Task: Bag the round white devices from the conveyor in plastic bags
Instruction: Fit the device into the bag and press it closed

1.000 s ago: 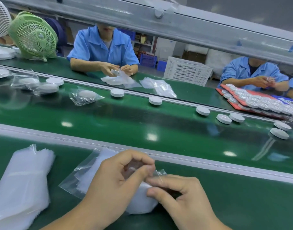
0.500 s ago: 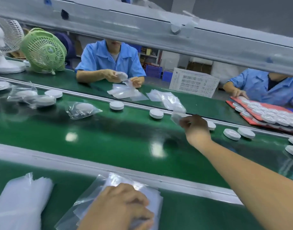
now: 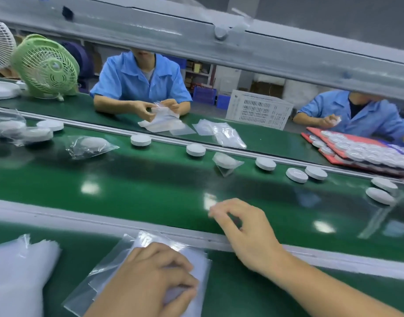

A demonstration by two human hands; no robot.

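At the bottom centre of the frame, the left hand (image 3: 148,280) lies on a stack of plastic bags (image 3: 109,271), fingers bent over it; whether it pinches a bag cannot be told. Right of it, the right hand (image 3: 249,232) hovers over the near edge of the green conveyor belt (image 3: 150,179), thumb and fingers loosely curved and apart, holding nothing. Near the belt's far edge, a bagged device (image 3: 226,162) lies in the row of bare round white devices (image 3: 140,140). Another heap of bags (image 3: 18,271) fills the lower left.
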